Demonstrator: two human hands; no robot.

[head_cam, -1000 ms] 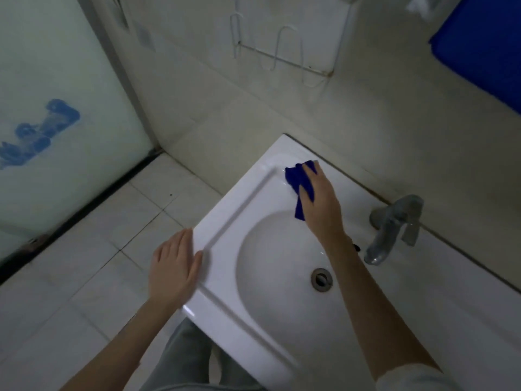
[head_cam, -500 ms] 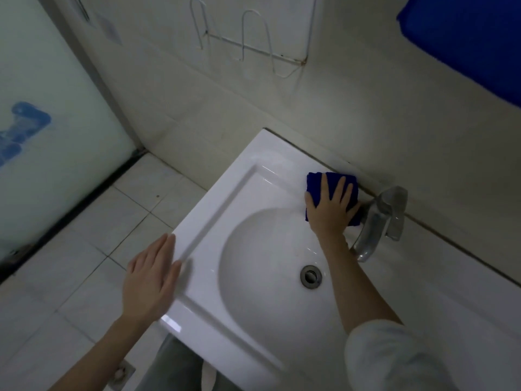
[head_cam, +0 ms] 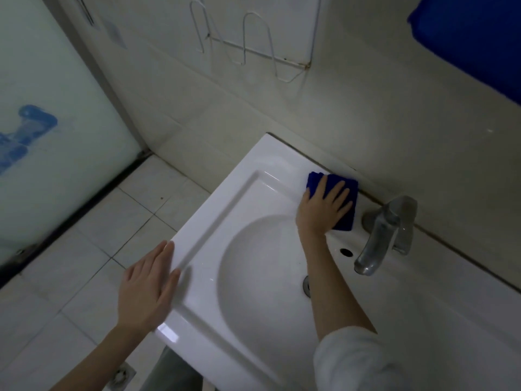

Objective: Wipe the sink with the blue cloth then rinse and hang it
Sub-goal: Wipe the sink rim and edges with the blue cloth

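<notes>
Seen from the head camera, the right hand (head_cam: 321, 210) lay flat on the folded blue cloth (head_cam: 344, 221), fingers straight and slightly spread. It pressed the cloth onto the back ledge of the white sink (head_cam: 214, 221), just beside the tap (head_cam: 386, 232). The left hand (head_cam: 146, 289) rested on the sink's rim, well apart from the tap, fingers straight and close together. A wire rack (head_cam: 253, 52) hung on the wall above the tap.
</notes>
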